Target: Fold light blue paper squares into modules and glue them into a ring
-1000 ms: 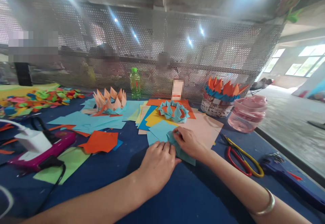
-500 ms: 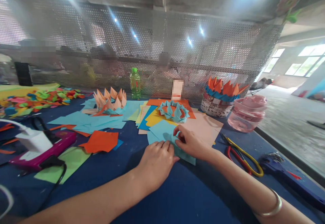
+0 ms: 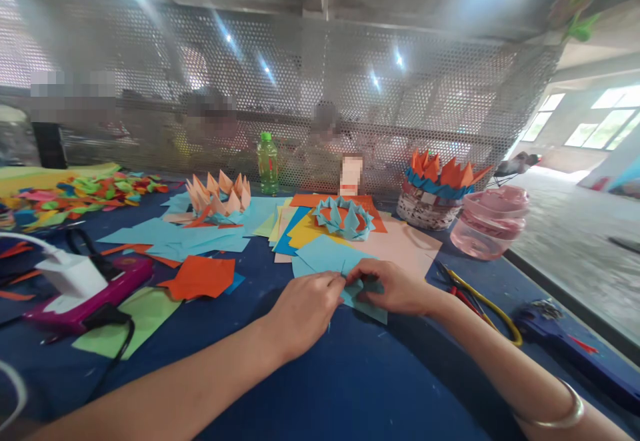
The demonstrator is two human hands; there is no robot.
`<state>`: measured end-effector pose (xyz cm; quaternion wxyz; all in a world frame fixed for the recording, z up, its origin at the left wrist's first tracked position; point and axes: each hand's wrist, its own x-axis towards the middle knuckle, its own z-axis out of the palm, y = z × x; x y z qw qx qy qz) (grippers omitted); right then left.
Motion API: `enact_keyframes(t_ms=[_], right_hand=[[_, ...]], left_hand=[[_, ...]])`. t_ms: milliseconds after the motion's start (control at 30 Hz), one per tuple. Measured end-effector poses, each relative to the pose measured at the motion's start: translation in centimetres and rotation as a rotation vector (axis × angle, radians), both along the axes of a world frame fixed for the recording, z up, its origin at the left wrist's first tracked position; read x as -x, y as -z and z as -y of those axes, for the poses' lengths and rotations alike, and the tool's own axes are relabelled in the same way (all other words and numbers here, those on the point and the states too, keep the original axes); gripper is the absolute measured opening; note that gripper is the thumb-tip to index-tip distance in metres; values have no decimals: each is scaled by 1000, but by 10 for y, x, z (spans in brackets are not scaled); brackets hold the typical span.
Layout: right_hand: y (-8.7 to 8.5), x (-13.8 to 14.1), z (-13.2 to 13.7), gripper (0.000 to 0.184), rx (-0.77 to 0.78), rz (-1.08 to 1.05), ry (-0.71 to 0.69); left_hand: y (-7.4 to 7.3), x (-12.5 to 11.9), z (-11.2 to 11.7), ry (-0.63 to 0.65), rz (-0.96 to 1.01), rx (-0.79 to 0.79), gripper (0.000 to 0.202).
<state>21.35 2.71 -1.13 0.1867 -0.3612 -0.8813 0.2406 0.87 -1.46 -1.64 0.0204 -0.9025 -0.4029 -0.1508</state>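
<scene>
**Nothing legible is showing on the table**

The green plastic bottle (image 3: 267, 164) is carrying a small red mark that is too blurred to read, the woven basket (image 3: 429, 214) is showing a pale tag-like patch without legible characters, and the magenta appliance (image 3: 87, 304) is showing no readable marking.
</scene>
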Motion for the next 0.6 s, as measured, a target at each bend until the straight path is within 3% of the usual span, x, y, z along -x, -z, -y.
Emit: enact_keyframes(t_ms=[100, 433, 600], right_hand=[[4, 2, -1, 18, -79, 1, 17], [6, 2, -1, 16, -357, -8, 15], [4, 3, -2, 10, -459, -22, -62]], left_hand=[[3, 3, -4, 13, 38, 36, 24], [3, 9, -10, 62, 69, 32, 25], [1, 8, -9, 38, 49, 35, 23]])
